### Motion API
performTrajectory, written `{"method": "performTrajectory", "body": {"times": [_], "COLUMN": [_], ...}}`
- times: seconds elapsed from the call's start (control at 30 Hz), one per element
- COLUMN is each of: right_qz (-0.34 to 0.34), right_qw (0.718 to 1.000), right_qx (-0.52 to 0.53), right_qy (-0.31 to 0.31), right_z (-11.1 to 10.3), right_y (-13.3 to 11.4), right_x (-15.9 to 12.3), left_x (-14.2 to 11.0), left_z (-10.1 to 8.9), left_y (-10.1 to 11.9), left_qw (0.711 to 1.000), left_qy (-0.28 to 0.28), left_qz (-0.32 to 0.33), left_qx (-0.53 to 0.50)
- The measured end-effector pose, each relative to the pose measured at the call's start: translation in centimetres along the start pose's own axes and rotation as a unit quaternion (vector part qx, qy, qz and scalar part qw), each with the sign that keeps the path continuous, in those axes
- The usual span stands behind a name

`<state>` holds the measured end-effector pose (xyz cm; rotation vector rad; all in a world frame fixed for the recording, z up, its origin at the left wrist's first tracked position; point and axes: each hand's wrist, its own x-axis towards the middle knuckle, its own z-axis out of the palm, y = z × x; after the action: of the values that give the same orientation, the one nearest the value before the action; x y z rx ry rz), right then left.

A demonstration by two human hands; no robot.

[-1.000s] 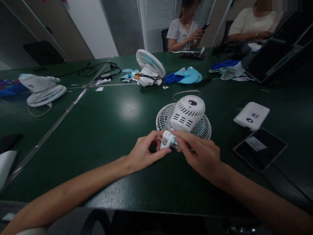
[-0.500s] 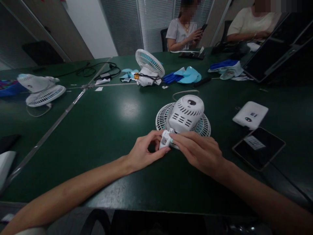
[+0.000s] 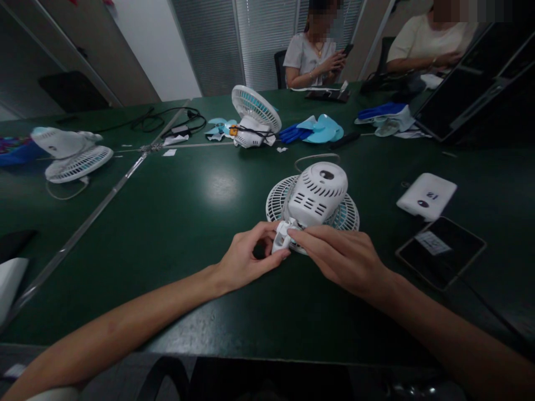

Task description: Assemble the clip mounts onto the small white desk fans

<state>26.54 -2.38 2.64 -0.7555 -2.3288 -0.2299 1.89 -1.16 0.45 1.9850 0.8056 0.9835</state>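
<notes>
A small white fan [image 3: 320, 192] lies grille-down on the green table, its vented motor housing upward. At its near end sits a white clip-like bracket [image 3: 281, 238]. My left hand [image 3: 246, 256] grips this bracket from the left, thumb below and fingers above. From the right, my right hand [image 3: 340, 253] has its fingertips pressed together at the bracket's joint beside the housing. Whatever the right fingertips pinch there is hidden by the fingers.
Behind stand another white fan [image 3: 253, 120] and light-blue fan blades [image 3: 326, 129]. A third fan [image 3: 79, 156] lies at the left. On the right are a white power bank [image 3: 428, 195] and a dark phone-like device [image 3: 441, 252]. Two people sit across the table.
My right hand's fingertips have shifted slightly at the bracket's joint. The left hand and the fan stay almost where they were.
</notes>
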Motion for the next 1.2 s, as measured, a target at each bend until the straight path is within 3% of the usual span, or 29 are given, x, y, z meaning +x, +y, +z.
{"method": "performTrajectory", "body": {"times": [0.17, 0.37, 0.63, 0.7, 0.87, 1.1, 1.2], "right_qz": [0.053, -0.075, 0.044, 0.040, -0.061, 0.022, 0.009], "right_qw": [0.998, 0.997, 0.999, 0.999, 0.998, 1.000, 1.000], "right_qx": [-0.016, -0.005, -0.022, -0.034, -0.020, -0.011, -0.026], "right_qy": [0.016, -0.029, 0.003, 0.004, -0.026, 0.002, -0.001], "right_z": [0.5, -1.3, 0.7, 0.3, -0.9, 0.3, -0.4], "right_y": [-0.4, 0.4, -0.5, -0.4, 0.4, -0.4, -0.4], "right_x": [0.2, 0.4, 0.2, 0.3, 0.2, 0.4, 0.7], "left_x": [0.0, -0.1, -0.1, -0.1, -0.1, -0.1, -0.1], "left_z": [0.1, 0.1, 0.2, 0.2, 0.2, 0.1, 0.1], "left_y": [0.1, -0.2, 0.1, 0.0, -0.1, 0.0, -0.2], "left_qw": [1.000, 1.000, 1.000, 1.000, 1.000, 1.000, 1.000], "left_qy": [0.000, 0.003, 0.001, 0.005, 0.009, 0.000, 0.001], "left_qz": [0.005, 0.002, 0.007, 0.006, 0.005, 0.009, 0.011], "left_qx": [0.008, 0.015, 0.020, 0.017, 0.021, 0.026, 0.023]}}
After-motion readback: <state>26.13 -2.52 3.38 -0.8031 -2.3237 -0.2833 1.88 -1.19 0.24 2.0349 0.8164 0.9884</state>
